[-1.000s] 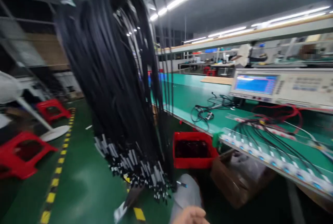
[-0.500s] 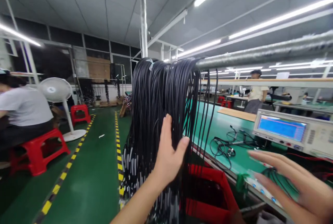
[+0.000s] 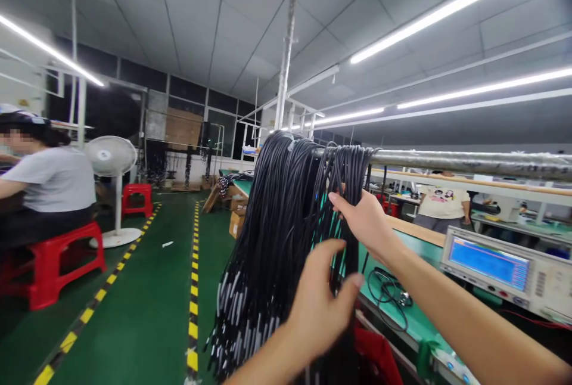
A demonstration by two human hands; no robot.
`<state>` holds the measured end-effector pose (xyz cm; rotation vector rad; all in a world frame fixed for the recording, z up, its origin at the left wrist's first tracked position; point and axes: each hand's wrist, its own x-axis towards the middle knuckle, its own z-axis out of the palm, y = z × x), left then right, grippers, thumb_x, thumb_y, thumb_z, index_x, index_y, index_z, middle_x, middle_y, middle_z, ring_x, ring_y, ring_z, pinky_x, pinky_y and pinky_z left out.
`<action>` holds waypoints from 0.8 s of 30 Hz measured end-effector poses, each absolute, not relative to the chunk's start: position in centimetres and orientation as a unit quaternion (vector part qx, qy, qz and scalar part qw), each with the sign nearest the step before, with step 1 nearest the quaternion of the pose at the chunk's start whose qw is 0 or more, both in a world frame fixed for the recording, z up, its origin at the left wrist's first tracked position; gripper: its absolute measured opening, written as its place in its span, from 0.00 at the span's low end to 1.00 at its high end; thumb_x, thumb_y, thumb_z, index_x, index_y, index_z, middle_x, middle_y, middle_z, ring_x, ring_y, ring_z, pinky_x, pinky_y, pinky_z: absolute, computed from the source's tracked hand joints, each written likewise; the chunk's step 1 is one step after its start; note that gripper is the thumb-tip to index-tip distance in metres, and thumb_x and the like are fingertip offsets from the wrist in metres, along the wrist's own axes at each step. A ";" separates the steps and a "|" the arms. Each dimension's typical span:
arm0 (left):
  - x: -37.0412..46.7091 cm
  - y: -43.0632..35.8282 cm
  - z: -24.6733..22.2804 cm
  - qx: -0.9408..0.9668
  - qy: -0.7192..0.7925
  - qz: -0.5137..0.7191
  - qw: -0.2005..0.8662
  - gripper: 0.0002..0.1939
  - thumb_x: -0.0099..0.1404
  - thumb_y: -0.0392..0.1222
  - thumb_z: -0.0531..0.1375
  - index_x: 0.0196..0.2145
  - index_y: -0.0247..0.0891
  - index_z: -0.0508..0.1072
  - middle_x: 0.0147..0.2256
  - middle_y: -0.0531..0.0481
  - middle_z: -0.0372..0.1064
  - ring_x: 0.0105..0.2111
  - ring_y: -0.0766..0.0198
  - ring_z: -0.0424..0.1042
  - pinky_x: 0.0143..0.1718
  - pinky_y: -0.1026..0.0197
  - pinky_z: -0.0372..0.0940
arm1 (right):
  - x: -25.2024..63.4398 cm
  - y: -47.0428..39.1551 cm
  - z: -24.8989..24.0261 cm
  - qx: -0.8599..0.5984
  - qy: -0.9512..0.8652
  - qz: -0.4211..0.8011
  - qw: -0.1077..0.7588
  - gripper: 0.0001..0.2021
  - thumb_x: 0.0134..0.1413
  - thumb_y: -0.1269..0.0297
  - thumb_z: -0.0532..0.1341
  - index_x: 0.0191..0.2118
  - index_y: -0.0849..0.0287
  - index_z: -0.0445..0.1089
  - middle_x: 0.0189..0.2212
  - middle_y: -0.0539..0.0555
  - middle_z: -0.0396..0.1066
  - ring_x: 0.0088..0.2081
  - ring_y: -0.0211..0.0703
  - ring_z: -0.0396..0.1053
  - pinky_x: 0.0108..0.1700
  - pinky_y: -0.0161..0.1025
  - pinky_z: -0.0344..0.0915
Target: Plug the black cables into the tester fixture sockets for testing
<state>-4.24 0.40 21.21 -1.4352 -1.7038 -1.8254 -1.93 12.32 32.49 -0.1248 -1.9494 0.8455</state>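
A thick bundle of black cables [image 3: 281,212] hangs over a metal rail [image 3: 447,161], with pale grey ends dangling at the lower left. High on the right-hand part of the bundle, just under the rail, my right hand [image 3: 367,221] is closed around a group of cables; some of its fingers are hidden behind them. Lower down, my left hand [image 3: 315,298] is at the front of the same strands, thumb and forefinger spread apart in a curve. Whether its palm touches the cables cannot be made out.
Right of the rail is a green workbench [image 3: 415,307] with a coiled cable [image 3: 386,298] and a bench meter [image 3: 491,263]. A red bin [image 3: 379,355] sits below. To the left are a seated person [image 3: 53,164], a red stool [image 3: 67,260] and a fan [image 3: 111,158].
My right hand has moved left from over the bench and closed on the cables. My left hand has shifted right and lower. The right-hand cables are now gathered together.
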 end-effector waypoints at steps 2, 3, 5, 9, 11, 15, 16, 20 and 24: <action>-6.6 0.2 23.8 -0.441 -0.569 -0.661 0.212 0.23 0.63 0.47 0.59 0.54 0.40 0.63 0.56 0.39 0.66 0.57 0.51 0.64 0.61 0.41 0.57 | -1.8 12.3 32.4 -0.043 -0.798 0.349 0.489 0.15 0.53 0.56 0.61 0.42 0.58 0.75 0.38 0.56 0.77 0.41 0.51 0.73 0.44 0.46 0.65; -7.8 0.4 25.4 -0.424 -0.554 -0.679 0.228 0.26 0.63 0.48 0.59 0.56 0.39 0.61 0.57 0.38 0.64 0.59 0.51 0.63 0.62 0.42 0.56 | -1.8 12.2 32.3 -0.036 -0.794 0.354 0.493 0.15 0.52 0.57 0.61 0.44 0.58 0.74 0.41 0.56 0.77 0.43 0.51 0.73 0.47 0.47 0.65; -9.5 1.5 28.8 -0.444 -0.521 -0.706 0.179 0.31 0.62 0.49 0.60 0.59 0.35 0.58 0.61 0.35 0.60 0.61 0.52 0.60 0.63 0.45 0.54 | -1.9 12.0 32.4 -0.014 -0.779 0.382 0.496 0.18 0.52 0.58 0.62 0.48 0.58 0.72 0.45 0.56 0.76 0.47 0.51 0.71 0.51 0.48 0.63; -9.7 4.0 32.7 -0.525 -0.432 -0.732 -0.034 0.26 0.67 0.55 0.51 0.55 0.35 0.67 0.57 0.40 0.69 0.60 0.54 0.63 0.64 0.49 0.55 | -2.0 11.5 32.5 0.023 -0.743 0.491 0.454 0.24 0.50 0.58 0.64 0.54 0.56 0.67 0.51 0.55 0.73 0.52 0.50 0.68 0.57 0.49 0.59; -8.4 4.5 32.3 -0.521 -0.398 -0.747 -0.106 0.29 0.67 0.59 0.46 0.53 0.36 0.70 0.57 0.41 0.70 0.60 0.53 0.63 0.64 0.48 0.54 | -1.5 11.3 32.1 0.036 -0.722 0.539 0.432 0.24 0.51 0.58 0.64 0.55 0.55 0.66 0.52 0.54 0.72 0.54 0.49 0.66 0.59 0.48 0.57; -6.1 3.4 29.1 -0.566 -0.423 -0.704 -0.075 0.33 0.66 0.63 0.46 0.58 0.38 0.67 0.61 0.42 0.66 0.63 0.52 0.59 0.66 0.47 0.52 | -0.3 11.0 30.8 0.041 -0.699 0.571 0.429 0.21 0.50 0.56 0.64 0.51 0.54 0.69 0.50 0.53 0.72 0.53 0.49 0.66 0.57 0.47 0.58; -5.9 2.9 28.2 -0.590 -0.448 -0.671 -0.040 0.33 0.65 0.62 0.48 0.59 0.38 0.65 0.61 0.42 0.65 0.63 0.51 0.59 0.66 0.46 0.51 | -0.2 11.0 30.6 0.032 -0.692 0.580 0.430 0.20 0.48 0.55 0.65 0.48 0.55 0.70 0.48 0.54 0.73 0.51 0.50 0.67 0.56 0.47 0.60; -7.5 0.4 24.8 -0.650 -0.557 -0.506 0.105 0.31 0.63 0.58 0.54 0.60 0.41 0.63 0.62 0.40 0.64 0.62 0.48 0.60 0.66 0.41 0.47 | -0.4 10.5 30.1 0.008 -0.653 0.632 0.418 0.16 0.41 0.57 0.69 0.37 0.58 0.71 0.37 0.53 0.74 0.42 0.47 0.69 0.47 0.43 0.64; -11.1 -2.3 22.9 -0.577 -0.604 -0.490 0.247 0.22 0.65 0.51 0.55 0.54 0.43 0.69 0.57 0.40 0.68 0.60 0.51 0.62 0.62 0.42 0.54 | -0.1 10.0 30.3 0.053 -0.615 0.702 0.354 0.14 0.45 0.58 0.68 0.36 0.57 0.68 0.24 0.45 0.66 0.26 0.35 0.63 0.33 0.36 0.62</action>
